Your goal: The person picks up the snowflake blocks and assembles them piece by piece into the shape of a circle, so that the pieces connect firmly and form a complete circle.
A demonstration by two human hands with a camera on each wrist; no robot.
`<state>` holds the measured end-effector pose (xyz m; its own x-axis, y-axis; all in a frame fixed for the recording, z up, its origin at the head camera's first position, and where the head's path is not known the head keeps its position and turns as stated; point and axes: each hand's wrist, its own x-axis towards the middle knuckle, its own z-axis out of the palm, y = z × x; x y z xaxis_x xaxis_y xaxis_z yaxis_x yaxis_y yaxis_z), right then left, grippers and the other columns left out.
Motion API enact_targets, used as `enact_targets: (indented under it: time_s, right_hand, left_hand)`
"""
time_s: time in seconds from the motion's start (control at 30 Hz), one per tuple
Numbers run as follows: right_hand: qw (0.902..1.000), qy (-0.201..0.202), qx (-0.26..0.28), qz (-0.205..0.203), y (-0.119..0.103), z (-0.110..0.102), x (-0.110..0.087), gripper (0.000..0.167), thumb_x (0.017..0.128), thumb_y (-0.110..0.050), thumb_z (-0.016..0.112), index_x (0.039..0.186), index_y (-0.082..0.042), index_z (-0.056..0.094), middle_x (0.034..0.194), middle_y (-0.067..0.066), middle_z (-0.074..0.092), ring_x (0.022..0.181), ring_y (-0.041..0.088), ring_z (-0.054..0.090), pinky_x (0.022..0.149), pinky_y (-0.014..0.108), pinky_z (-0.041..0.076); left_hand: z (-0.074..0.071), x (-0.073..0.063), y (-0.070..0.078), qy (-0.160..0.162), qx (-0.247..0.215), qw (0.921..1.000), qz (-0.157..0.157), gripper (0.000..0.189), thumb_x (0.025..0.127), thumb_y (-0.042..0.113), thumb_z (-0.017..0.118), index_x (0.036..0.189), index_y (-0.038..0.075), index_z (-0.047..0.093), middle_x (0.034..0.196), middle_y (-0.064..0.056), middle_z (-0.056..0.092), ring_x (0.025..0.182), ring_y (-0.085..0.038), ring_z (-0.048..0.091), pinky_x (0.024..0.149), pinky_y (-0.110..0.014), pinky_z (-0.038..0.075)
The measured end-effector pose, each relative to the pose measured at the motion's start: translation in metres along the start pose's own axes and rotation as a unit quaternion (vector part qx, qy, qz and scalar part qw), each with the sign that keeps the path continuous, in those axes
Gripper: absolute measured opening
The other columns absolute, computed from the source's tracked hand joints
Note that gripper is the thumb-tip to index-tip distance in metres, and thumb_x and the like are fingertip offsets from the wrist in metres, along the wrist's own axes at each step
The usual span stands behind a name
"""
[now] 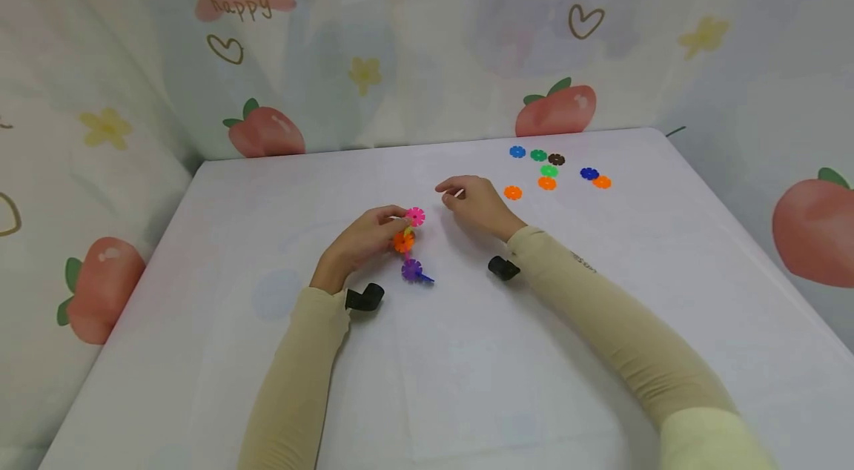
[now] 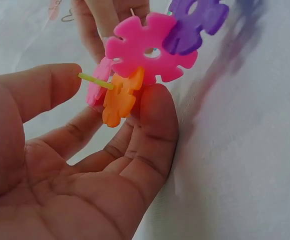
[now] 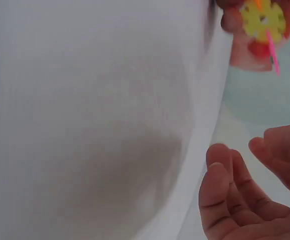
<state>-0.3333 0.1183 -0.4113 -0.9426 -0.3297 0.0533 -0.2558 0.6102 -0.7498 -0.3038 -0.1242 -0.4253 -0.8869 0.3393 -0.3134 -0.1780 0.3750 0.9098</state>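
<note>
My left hand (image 1: 363, 240) holds a chain of interlocked plastic snowflake discs between thumb and fingers. In the head view a pink disc (image 1: 419, 210) tops the chain, with an orange disc (image 1: 399, 245) below and a purple disc (image 1: 407, 276) with a dark blue disc (image 1: 425, 279) at the lower end. The left wrist view shows a yellow disc (image 2: 97, 81) edge-on by the thumb tip, slotted into an orange one. My right hand (image 1: 483, 207) hovers to the right of the chain, fingers loosely bent, nothing between them; its thumb and fingertips stand apart in the right wrist view.
Several loose discs lie at the back right of the white table (image 1: 427, 381): among them a light blue disc (image 1: 514, 153), a brown disc (image 1: 557, 161) and an orange disc (image 1: 510, 196) nearest the right hand. A printed cloth (image 1: 427, 107) stands behind the table.
</note>
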Motion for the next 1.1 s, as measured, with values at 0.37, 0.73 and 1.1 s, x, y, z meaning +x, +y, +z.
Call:
enact_targets:
  time_s: [0.37, 0.73, 1.1]
  right_hand:
    - [0.9933, -0.001, -0.115, 0.007, 0.030, -0.047, 0.009, 0.031, 0.106, -0.003, 0.059, 0.135, 0.006, 0.069, 0.122, 0.026, 0.064, 0.114, 0.041, 0.057, 0.100, 0.052, 0.051]
    - [0.9873, -0.034, -0.134, 0.079, 0.063, -0.077, 0.006, 0.038, 0.100, 0.000, 0.059, 0.137, 0.006, 0.065, 0.126, 0.029, 0.060, 0.116, 0.043, 0.052, 0.101, 0.057, 0.049]
    - [0.9826, -0.039, -0.165, 0.074, 0.073, -0.085, 0.002, 0.029, 0.097, 0.001, 0.065, 0.124, 0.010, 0.070, 0.113, 0.028, 0.063, 0.107, 0.042, 0.055, 0.091, 0.051, 0.053]
  left_hand:
    - [-0.007, -0.004, -0.004, 0.001, -0.038, 0.9989, 0.028, 0.023, 0.111, 0.025, 0.061, 0.119, 0.006, 0.069, 0.100, -0.005, 0.060, 0.093, -0.020, 0.053, 0.078, -0.030, 0.046]
    - [-0.006, -0.002, -0.006, 0.010, -0.038, 0.9991, 0.014, 0.024, 0.109, 0.022, 0.065, 0.127, 0.007, 0.069, 0.103, -0.008, 0.061, 0.091, -0.021, 0.058, 0.079, -0.028, 0.050]
    - [-0.007, -0.003, -0.005, 0.009, -0.045, 0.9986, 0.025, 0.023, 0.109, 0.017, 0.063, 0.125, 0.002, 0.071, 0.101, -0.008, 0.063, 0.092, -0.022, 0.058, 0.080, -0.028, 0.052]
